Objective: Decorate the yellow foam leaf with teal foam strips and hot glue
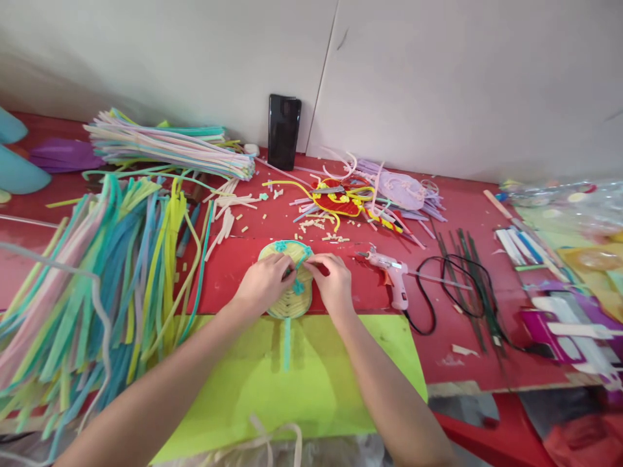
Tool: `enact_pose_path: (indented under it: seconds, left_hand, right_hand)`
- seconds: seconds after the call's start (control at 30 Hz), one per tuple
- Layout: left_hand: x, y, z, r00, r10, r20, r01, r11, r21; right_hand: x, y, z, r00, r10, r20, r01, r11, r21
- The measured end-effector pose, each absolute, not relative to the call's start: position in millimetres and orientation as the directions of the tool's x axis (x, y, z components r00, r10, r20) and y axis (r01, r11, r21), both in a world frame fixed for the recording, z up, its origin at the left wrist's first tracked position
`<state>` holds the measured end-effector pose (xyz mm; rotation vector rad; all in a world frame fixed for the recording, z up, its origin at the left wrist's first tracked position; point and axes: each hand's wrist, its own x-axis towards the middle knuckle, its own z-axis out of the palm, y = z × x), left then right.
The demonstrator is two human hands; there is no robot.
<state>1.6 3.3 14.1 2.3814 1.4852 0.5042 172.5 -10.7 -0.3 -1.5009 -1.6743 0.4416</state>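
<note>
A pale yellow fan shape [292,303] made of coiled pipe cleaners lies before me, edged in teal with small teal flowers on its face. Its teal stem [287,347] points toward me over a lime-green sheet. My left hand [265,279] rests on the fan's left side, fingers curled and pinched; what lies between them is hidden. From the right, my right hand [333,280] pinches a short teal pipe cleaner [302,259] near the top of the fan. Just right of that hand, a pink glue gun [395,279] lies on the red table.
Large bundles of coloured pipe cleaners [121,259] spread across the left. A black phone [283,133] leans on the wall. Yellow-and-red and lilac pipe cleaner pieces [403,189] lie behind my hands among cut scraps. A black cord [427,329] loops at right.
</note>
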Motion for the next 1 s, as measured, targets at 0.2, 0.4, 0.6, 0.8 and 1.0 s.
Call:
enact_pose_path:
  seconds: [0.2, 0.4, 0.6, 0.8, 1.0]
  left_hand:
    - [5.4, 6.8, 10.4, 0.400, 0.892, 0.210, 0.798, -0.451, 0.398]
    - [5.2, 10.4, 11.5, 0.468, 0.847, 0.253, 0.751, -0.532, 0.390]
    - [4.6, 11.0, 11.3, 0.479, 0.844, 0.240, 0.755, -0.536, 0.378]
    - [6.5, 10.9, 12.4, 0.467, 0.847, 0.253, 0.752, -0.531, 0.391]
    - [9.3, 12.9, 11.5, 0.439, 0.867, 0.235, 0.761, -0.498, 0.417]
  right_hand:
    - [174.8, -11.0, 2.6, 0.051, 0.945, 0.323, 0.658, 0.212, -0.722]
    - [174.5, -10.8, 2.9, 0.055, 0.949, 0.311, 0.677, 0.194, -0.710]
    - [172.1, -11.8, -2.1, 0.004, 0.937, 0.349, 0.706, 0.244, -0.665]
    - [171.6, -12.3, -1.6, -0.037, 0.937, 0.349, 0.757, 0.254, -0.602]
    - [171.0, -13.2, -3.3, -0.054, 0.936, 0.347, 0.777, 0.258, -0.575]
